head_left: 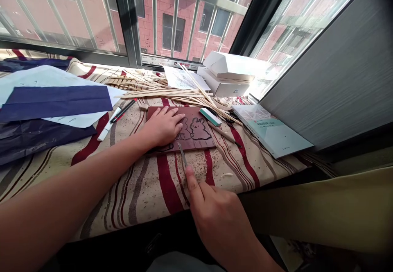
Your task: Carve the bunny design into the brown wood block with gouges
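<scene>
A reddish-brown board (pixel 202 144) lies flat on the striped cloth, with black outlines of small rounded animal figures drawn on it. My left hand (pixel 164 126) rests on its left half with fingers spread, hiding part of the drawing. In my right hand (pixel 211 208) is a slim carving knife (pixel 183 155), its metal blade pointing up and away from me. The blade tip is at the board's near edge; whether it touches the surface I cannot tell. A green-and-white block (pixel 210 116) sits over the far right corner. Dark crumbs are scattered around the board.
Thin wooden strips (pixel 172 94) lie behind the board, near a white box (pixel 229 77). A book (pixel 273 128) and a thin brush-like tool (pixel 225 134) lie right. Left are a white marker (pixel 109 125), a black pen (pixel 123 111) and dark blue paper (pixel 58 101).
</scene>
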`<action>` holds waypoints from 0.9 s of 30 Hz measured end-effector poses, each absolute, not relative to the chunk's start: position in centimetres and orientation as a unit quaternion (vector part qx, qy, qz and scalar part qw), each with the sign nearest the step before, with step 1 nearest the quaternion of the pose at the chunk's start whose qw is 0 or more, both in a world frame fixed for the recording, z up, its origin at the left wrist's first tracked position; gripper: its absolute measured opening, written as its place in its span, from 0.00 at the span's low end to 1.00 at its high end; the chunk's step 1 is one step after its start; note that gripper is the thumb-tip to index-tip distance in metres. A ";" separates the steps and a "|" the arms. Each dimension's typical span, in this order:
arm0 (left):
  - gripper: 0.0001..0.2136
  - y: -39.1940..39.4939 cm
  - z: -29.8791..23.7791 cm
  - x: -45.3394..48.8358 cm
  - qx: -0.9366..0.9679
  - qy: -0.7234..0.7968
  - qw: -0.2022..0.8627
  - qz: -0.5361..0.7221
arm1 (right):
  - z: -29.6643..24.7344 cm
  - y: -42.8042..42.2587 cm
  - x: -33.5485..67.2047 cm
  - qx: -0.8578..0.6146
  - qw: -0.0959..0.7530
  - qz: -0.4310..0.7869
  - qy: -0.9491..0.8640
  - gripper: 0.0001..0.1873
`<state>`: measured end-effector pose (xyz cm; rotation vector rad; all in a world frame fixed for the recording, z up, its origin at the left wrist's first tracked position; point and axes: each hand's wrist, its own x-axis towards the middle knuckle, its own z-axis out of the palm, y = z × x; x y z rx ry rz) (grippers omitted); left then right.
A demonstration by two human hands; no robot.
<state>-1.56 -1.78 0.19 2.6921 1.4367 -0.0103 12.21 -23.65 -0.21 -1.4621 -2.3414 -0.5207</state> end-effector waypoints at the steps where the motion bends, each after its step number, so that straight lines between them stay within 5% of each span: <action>1: 0.29 -1.8 0.2 -1.6 0.882 0.469 0.045 -0.006 | -0.2 -23.6 12.3 -0.513 0.163 -0.179 -0.824 0.32; 15: 0.29 -1.5 -0.1 -1.9 0.884 0.466 0.036 0.012 | 0.0 -21.0 16.2 -0.554 0.193 -0.195 -0.786 0.26; 21: 0.30 -0.5 0.0 -2.5 0.895 0.442 0.052 0.033 | 0.8 -17.6 22.3 -0.672 0.012 -0.133 -0.729 0.26; 27: 0.31 0.8 0.2 -3.9 0.898 0.436 0.019 0.054 | 2.3 -13.5 23.9 -0.690 0.034 -0.079 -0.718 0.24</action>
